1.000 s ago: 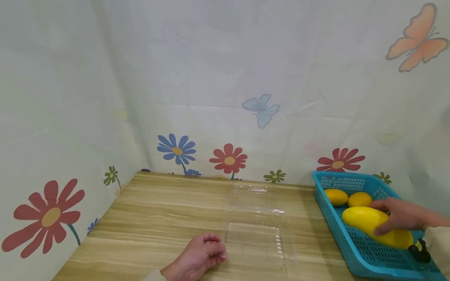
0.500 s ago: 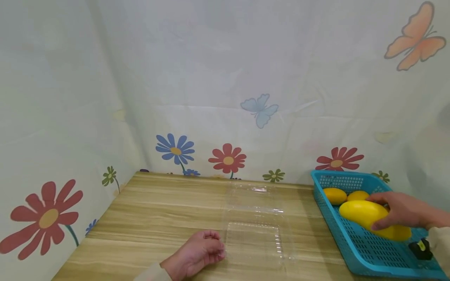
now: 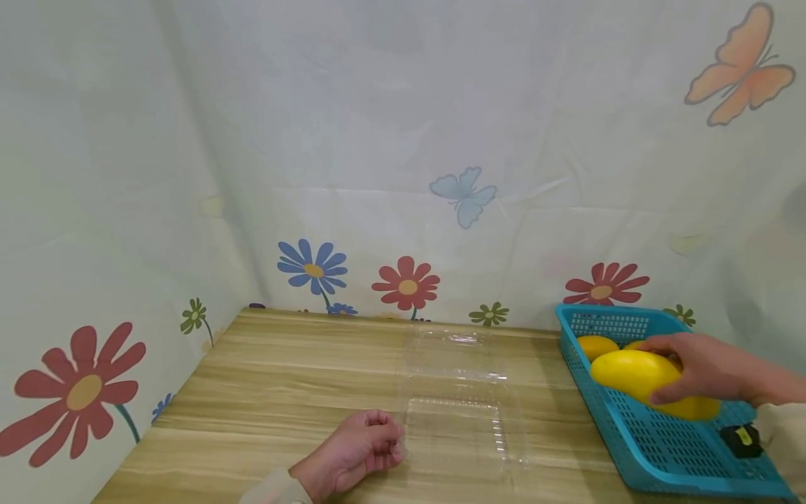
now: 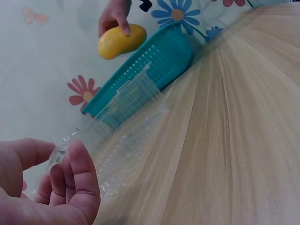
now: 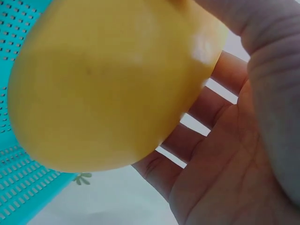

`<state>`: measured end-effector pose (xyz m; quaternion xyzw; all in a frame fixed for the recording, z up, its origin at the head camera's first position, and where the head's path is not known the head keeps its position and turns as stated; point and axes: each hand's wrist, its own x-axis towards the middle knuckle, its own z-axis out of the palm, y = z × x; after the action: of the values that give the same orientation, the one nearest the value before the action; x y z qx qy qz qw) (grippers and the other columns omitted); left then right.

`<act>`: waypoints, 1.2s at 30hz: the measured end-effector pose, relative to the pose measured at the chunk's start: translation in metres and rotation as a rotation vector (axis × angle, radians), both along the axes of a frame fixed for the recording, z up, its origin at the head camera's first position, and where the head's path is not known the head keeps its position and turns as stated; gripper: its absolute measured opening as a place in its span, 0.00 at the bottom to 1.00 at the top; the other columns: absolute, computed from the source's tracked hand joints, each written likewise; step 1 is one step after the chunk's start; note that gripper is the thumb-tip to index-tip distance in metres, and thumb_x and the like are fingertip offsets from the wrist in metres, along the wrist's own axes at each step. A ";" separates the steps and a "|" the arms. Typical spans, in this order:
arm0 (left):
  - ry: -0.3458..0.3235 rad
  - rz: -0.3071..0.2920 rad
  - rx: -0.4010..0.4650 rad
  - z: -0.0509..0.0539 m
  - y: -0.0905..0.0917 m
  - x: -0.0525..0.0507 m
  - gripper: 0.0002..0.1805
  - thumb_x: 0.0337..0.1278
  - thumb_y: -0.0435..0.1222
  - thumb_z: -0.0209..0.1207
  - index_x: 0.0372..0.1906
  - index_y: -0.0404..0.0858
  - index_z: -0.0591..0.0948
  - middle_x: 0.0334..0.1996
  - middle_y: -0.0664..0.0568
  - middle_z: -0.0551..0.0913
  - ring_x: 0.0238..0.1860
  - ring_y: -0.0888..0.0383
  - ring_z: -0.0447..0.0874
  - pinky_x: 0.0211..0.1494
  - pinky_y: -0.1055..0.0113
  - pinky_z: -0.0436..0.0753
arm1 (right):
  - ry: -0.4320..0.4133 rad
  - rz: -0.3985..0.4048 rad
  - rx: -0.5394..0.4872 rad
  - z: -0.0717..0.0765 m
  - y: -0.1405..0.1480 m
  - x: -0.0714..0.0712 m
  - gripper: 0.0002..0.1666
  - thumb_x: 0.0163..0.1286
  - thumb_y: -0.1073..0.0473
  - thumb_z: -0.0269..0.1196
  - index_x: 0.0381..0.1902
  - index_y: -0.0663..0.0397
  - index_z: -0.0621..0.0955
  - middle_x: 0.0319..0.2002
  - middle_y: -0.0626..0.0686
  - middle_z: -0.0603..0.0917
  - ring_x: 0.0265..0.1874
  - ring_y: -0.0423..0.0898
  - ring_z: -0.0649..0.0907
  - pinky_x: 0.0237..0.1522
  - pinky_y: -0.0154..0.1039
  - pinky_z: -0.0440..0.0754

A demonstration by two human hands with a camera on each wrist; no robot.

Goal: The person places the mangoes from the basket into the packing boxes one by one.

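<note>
Fruit point(image 3: 630, 374): hanging from the right hand point(image 3: 699, 367), above the basket point(image 3: 686, 483), one rounded end pointing left.
Right fingers: grasping the fruit across its middle, the thumb pressing the near side and the others wrapping the far side.
Feel: looking stiff and sturdy, probably weighing a fair amount if real; the glossy skin is suggesting some slip, with bruising being a modest risk.
Best hold: spanning the thick middle, thumb opposing the other fingers, since the smooth ends are likely offering less purchase.
Left hand point(image 3: 362, 444): pinching the box point(image 3: 502, 427) at its left edge, thumb against fingers.
Box: lying open on the tabletop point(image 3: 283, 392), left of the basket; looking thin, light and bendy, so its edge is probably needing only a gentle pinch.
Small fruits point(image 3: 597, 346): resting at the basket's far end, one being mostly hidden by the right hand.
Since a second ago: the fruit is riding higher and farther left, covering more of the small fruits; the left hand is keeping its place.
</note>
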<state>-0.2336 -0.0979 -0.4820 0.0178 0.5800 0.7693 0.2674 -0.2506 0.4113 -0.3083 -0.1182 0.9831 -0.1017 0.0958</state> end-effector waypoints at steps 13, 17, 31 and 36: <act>0.061 0.018 -0.021 -0.004 0.004 0.000 0.08 0.63 0.26 0.60 0.38 0.37 0.72 0.29 0.50 0.80 0.27 0.60 0.81 0.35 0.69 0.85 | 0.063 0.080 -0.028 0.011 -0.030 0.010 0.43 0.53 0.39 0.78 0.62 0.55 0.79 0.41 0.44 0.83 0.33 0.38 0.77 0.31 0.33 0.78; 0.065 0.025 -0.018 -0.004 0.004 0.000 0.09 0.62 0.25 0.60 0.39 0.37 0.71 0.29 0.50 0.80 0.27 0.61 0.81 0.34 0.69 0.85 | 0.073 0.091 -0.054 0.013 -0.039 0.011 0.43 0.53 0.39 0.78 0.62 0.54 0.79 0.42 0.44 0.84 0.33 0.38 0.78 0.31 0.33 0.78; 0.067 0.027 -0.022 -0.005 0.005 -0.002 0.09 0.61 0.24 0.59 0.39 0.36 0.71 0.29 0.51 0.79 0.27 0.61 0.80 0.35 0.69 0.85 | 0.129 0.148 -0.081 0.016 -0.056 0.011 0.41 0.52 0.37 0.78 0.59 0.50 0.81 0.41 0.40 0.85 0.33 0.34 0.77 0.32 0.32 0.78; 0.071 0.023 -0.019 -0.005 0.005 -0.003 0.09 0.61 0.25 0.59 0.38 0.37 0.71 0.28 0.51 0.79 0.27 0.61 0.80 0.35 0.69 0.85 | 0.161 0.177 -0.106 0.016 -0.065 0.012 0.40 0.52 0.37 0.78 0.58 0.49 0.81 0.42 0.40 0.85 0.32 0.33 0.77 0.32 0.32 0.80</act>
<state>-0.2370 -0.0927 -0.4868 0.0359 0.5965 0.7657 0.2379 -0.2391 0.3464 -0.2926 -0.2173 0.9665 -0.1350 0.0187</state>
